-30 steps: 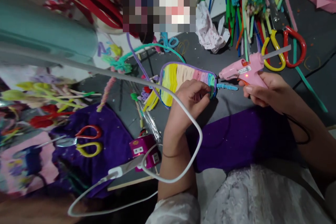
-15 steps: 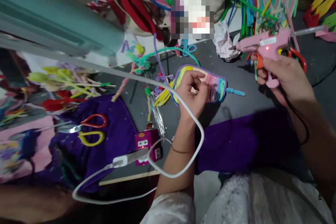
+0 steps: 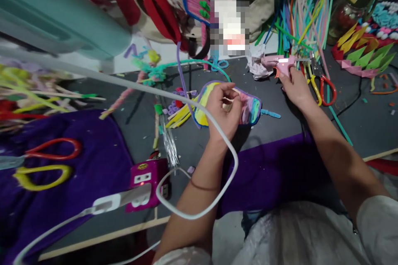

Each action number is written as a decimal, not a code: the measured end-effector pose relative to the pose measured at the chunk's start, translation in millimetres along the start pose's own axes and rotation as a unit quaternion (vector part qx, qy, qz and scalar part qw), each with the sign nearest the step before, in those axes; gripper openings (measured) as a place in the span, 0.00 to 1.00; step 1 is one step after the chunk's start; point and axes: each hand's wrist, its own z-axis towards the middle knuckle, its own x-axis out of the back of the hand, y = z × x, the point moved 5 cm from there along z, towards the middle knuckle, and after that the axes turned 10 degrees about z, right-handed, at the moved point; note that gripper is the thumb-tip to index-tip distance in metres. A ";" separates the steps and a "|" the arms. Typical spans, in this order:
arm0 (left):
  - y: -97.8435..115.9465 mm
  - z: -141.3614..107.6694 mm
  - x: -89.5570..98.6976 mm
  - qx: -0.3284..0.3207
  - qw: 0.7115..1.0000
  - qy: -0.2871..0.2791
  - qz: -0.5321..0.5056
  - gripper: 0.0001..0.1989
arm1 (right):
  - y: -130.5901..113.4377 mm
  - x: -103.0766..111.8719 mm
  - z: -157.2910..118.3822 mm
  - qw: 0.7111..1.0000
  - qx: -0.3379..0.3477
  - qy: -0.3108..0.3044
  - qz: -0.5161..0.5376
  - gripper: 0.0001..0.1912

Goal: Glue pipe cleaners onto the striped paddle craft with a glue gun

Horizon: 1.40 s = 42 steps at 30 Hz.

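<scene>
My right hand [image 3: 295, 87] grips a pink glue gun [image 3: 283, 64] by its handle, with the nozzle pointing left at a crumpled piece of white paper [image 3: 257, 67]. A small light glows on the gun's body. My left hand [image 3: 224, 107] is closed in a pinch over a flat rainbow-striped pipe-cleaner piece [image 3: 203, 103] with a purple and blue border. Whatever its fingertips pinch is too small to make out. A short blue twisted stem [image 3: 270, 113] sticks out of the piece's right end. Yellow pipe cleaners [image 3: 182, 116] lie at its left.
A white cable [image 3: 234, 161] loops across my left forearm from a magenta power block [image 3: 146, 182]. Red-and-yellow scissors [image 3: 326, 91] lie beside my right hand; another pair [image 3: 46, 174] rests on purple cloth [image 3: 102, 145]. Bundled pipe cleaners [image 3: 307, 16] and a glass jar [image 3: 348, 12] stand behind.
My right hand has moved the glue gun left and away from me, down beside the crumpled paper. My left hand stays pinched over the striped piece. The camera view has shifted.
</scene>
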 end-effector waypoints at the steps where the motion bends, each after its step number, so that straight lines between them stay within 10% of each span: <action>1: -0.8 0.4 -0.5 0.004 1.000 -0.002 0.003 0.13 | -4.6 4.4 -3.1 0.998 0.006 0.032 -0.055 0.15; 8: -12.7 3.5 -0.7 0.014 1.000 0.020 0.003 0.13 | -13.3 71.0 -51.5 0.950 -0.037 0.162 -0.266 0.18; 15: -13.1 4.3 -5.4 -0.008 0.999 0.037 -0.017 0.12 | 20.0 102.9 -58.7 0.905 -0.157 0.107 -0.382 0.27; 25: -19.2 7.8 -9.9 0.020 0.996 0.060 -0.066 0.12 | -2.9 155.7 -111.3 0.952 -0.136 0.267 0.070 0.23; 33: -24.3 12.6 -8.7 0.054 0.990 0.076 -0.107 0.06 | -94.4 87.6 -98.4 0.958 0.073 0.120 0.249 0.12; 42: -22.4 12.4 -7.7 0.090 0.985 0.070 -0.126 0.07 | -73.8 -16.1 -52.1 0.964 0.217 0.083 0.126 0.16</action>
